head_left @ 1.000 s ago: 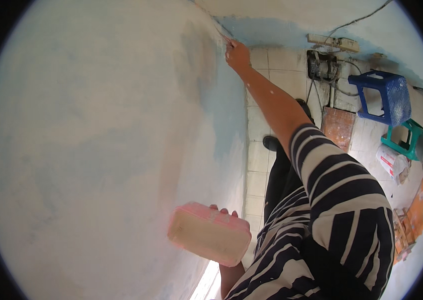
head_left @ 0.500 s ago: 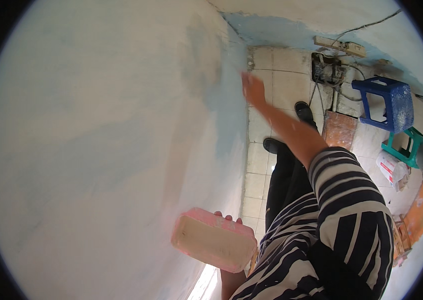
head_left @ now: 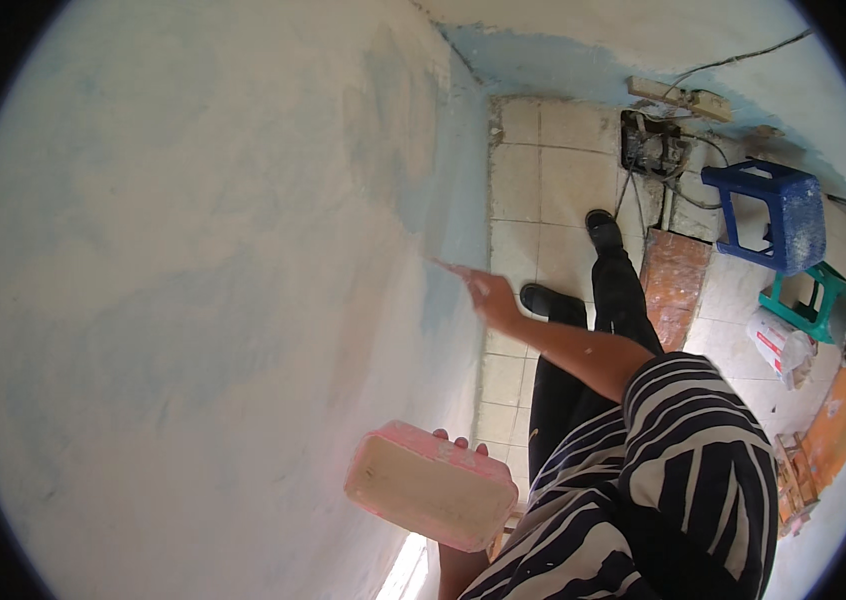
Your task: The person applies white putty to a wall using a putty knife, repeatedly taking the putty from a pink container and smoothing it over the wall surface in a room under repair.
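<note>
My left hand (head_left: 460, 442) is wrapped round a pink rectangular tub (head_left: 403, 437), its fingertips showing over the right side. A smooth cream-coloured mass lies inside the tub, which is tilted toward me beside the wall. In my right hand (head_left: 490, 297) is a thin flat tool (head_left: 451, 268), seen nearly edge-on, so its exact kind is unclear. The tool points left at the pale wall (head_left: 193, 330); whether its tip touches the surface I cannot tell. Cream and damp brownish patches cover much of the wall's light blue paint.
Right of my black shoes lies a reddish-brown board (head_left: 676, 280). Beyond it are a blue stool (head_left: 801, 222), a green stool (head_left: 823, 310) and a white bucket (head_left: 775, 338). Cables run from a dark box (head_left: 648, 145) near the far wall, below a power strip (head_left: 658, 90).
My right hand has come back toward me, and the thin tool now shows in it, pointing at the wall. The tub stays nearly in place in my left hand.
</note>
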Available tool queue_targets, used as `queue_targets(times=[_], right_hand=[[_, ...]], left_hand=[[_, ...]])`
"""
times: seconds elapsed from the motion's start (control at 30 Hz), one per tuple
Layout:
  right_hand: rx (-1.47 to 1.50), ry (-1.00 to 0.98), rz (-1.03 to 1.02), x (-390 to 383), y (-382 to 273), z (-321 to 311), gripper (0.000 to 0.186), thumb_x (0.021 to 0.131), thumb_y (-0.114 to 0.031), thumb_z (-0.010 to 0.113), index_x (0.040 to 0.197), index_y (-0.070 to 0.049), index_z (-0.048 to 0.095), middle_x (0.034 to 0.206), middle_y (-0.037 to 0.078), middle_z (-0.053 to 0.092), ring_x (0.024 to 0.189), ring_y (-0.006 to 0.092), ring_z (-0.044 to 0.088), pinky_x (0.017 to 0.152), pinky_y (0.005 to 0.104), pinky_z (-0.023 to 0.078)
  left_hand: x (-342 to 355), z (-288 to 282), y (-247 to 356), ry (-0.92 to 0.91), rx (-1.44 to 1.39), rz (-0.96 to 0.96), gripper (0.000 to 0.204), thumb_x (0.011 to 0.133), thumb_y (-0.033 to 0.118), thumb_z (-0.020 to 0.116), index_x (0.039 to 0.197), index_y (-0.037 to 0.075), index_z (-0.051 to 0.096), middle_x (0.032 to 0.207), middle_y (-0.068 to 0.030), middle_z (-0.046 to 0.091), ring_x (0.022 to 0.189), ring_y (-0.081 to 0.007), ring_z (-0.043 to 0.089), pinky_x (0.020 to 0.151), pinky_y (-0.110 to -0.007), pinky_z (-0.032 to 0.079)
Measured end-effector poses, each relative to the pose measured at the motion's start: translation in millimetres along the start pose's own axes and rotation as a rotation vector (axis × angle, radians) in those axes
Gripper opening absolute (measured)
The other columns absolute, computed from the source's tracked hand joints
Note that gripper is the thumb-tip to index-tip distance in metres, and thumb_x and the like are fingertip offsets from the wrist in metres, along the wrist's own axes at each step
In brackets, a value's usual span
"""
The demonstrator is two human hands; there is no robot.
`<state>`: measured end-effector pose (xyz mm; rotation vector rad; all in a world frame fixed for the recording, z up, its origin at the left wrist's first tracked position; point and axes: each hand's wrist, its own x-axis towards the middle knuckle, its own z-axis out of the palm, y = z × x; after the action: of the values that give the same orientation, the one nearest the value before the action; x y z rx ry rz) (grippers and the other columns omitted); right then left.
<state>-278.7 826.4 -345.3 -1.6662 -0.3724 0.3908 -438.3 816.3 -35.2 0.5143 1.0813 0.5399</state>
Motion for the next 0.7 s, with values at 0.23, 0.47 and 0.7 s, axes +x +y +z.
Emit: queue_targets(times=[0.23,0.47,0.7], right_hand=[[-0.176,0.486,-0.030,154.7,-11.8,-54.4,0.029,0.096,-0.022,0.051,0.116,-0.005,0.065,0.079,0.024,0.065,0.064,0.0328,0.065,0.059,0.0404,0.048],[0.020,-0.094,-0.120,-78.0,-56.8,49.4,0.062,0.089,0.009,0.052,0.145,-0.012,0.037,0.146,0.011,0.043,0.129,0.0248,0.048,0.106,0.0319,0.040],[-0.074,0.363,0.030,64.2,-57.6,-34.1,0.025,0.096,-0.015,0.051,0.115,-0.008,0.065,0.084,0.022,0.066,0.068,0.0289,0.068,0.059,0.0362,0.049]], left_hand=[[13.2,-26.9,-17.0,-0.201,-0.162,-0.109,0.057,0.093,0.042,0.056,0.139,0.014,0.038,0.136,-0.0098,0.045,0.120,-0.0305,0.051,0.106,-0.056,0.039],[16.0,-50.1,-20.0,-0.228,-0.193,-0.054,0.059,0.092,0.045,0.056,0.140,0.016,0.039,0.140,-0.0104,0.044,0.121,-0.0323,0.050,0.107,-0.058,0.037],[10.4,-42.1,-17.7,-0.169,-0.180,-0.048,0.059,0.092,0.046,0.055,0.140,0.017,0.039,0.139,-0.0095,0.044,0.120,-0.0309,0.051,0.106,-0.057,0.039]])
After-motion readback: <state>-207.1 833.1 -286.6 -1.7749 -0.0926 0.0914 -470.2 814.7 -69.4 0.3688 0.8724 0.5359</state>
